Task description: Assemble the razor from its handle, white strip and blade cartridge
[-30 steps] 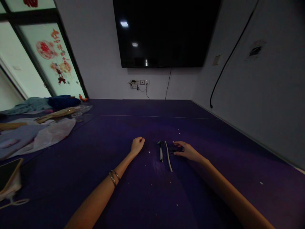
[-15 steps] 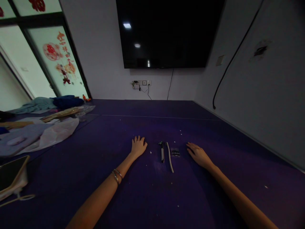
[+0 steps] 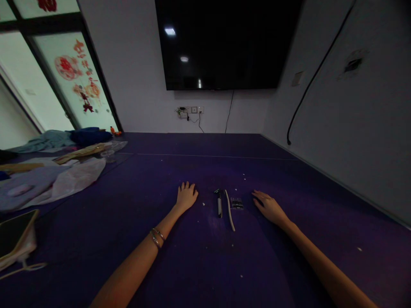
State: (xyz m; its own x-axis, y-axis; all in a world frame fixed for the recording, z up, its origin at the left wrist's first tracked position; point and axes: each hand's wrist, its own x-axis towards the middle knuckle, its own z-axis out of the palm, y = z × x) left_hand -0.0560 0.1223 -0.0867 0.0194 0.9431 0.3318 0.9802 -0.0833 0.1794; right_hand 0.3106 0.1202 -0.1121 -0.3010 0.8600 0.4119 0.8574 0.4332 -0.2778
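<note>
My left hand lies palm down on the purple tabletop, fingers spread, with nothing in it. Bracelets circle that wrist. To its right lies a razor with a dark head and a grey-and-black handle. Beside the razor is a toothbrush with a slim white handle and its head at the far end. A small clear packet with dark pieces inside sits just right of the toothbrush. My right hand rests flat further right, fingers stretched out, holding nothing and apart from the packet.
At the left lie a phone, plastic sheeting and folded dark blue cloth. A television hangs on the far wall, above sockets. A black cable runs down the right wall. Small white scraps dot the tabletop.
The view has shifted very slightly. Both hands and the small items keep their places on the tabletop.
</note>
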